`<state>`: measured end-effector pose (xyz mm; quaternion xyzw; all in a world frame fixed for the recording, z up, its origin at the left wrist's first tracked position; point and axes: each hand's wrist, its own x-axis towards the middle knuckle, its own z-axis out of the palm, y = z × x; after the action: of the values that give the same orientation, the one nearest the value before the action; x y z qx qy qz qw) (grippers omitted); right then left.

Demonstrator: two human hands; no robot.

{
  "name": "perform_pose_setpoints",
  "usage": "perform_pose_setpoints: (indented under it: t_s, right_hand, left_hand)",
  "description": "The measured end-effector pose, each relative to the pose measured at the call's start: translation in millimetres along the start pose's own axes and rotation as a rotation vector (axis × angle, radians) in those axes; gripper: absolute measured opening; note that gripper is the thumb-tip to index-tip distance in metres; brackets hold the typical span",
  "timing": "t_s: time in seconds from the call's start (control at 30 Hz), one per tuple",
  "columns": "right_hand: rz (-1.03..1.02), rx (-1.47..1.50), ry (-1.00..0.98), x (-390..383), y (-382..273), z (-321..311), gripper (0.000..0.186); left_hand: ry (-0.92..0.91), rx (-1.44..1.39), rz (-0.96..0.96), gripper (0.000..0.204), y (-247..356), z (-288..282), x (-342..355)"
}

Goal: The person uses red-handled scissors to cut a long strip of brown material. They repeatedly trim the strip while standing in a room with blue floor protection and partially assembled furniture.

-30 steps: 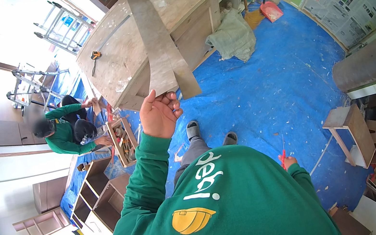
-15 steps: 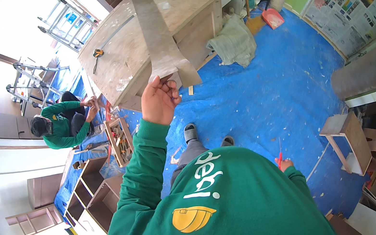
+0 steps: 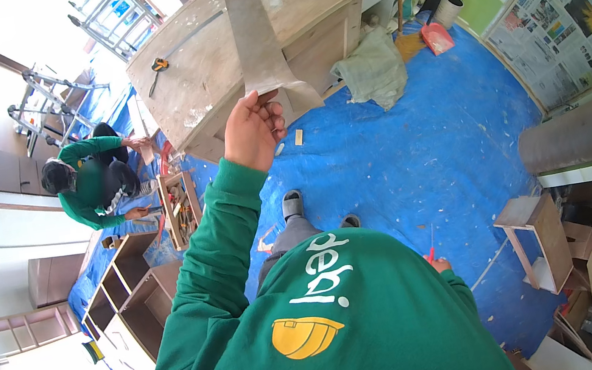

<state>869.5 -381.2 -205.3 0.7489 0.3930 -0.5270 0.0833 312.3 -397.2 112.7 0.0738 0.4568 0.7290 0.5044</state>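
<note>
Moving forward, your left hand (image 3: 250, 135) pinches the strip (image 3: 257, 47), bending its end; right hand (image 3: 443, 265), part-hidden, grips red tool (image 3: 431, 255).

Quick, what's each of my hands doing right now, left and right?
Left hand: closed, pinching the end of the brown strip.
Right hand: closed, holding a red-handled tool, partly hidden by the shirt.

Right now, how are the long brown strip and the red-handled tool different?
The brown strip is long and wide; the red-handled tool looks much smaller and thinner. The strip is dull brown; the tool is bright red at its handle. The strip stretches over the wooden box; the tool doesn't. Both are held: strip in the left hand, tool in the right hand.
</note>
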Motion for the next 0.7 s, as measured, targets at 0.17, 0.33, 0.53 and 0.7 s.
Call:
perform_pose_setpoints:
  t_s: [0.17,0.33,0.53,0.7]
  right_hand:
    - [-0.004,-0.012,0.016,-9.2,-7.6,0.7,0.039]
    - [-0.025,0.032,0.005,-8.4,-11.4,-0.4,0.039]
    - [-0.046,-0.043,0.005,-18.7,-23.3,2.9,0.04]
    - [-0.036,-0.015,0.034,-35.5,-31.0,0.2,0.042]
  left_hand:
    - [-0.034,-0.008,0.003,0.041,10.0,0.5,8.4]
    - [-0.065,-0.01,0.023,0.041,17.2,-0.1,15.0]
    - [-0.052,-0.013,0.019,0.04,23.0,3.1,15.4]
    - [-0.042,0.036,0.041,0.035,0.8,-19.5,4.3]
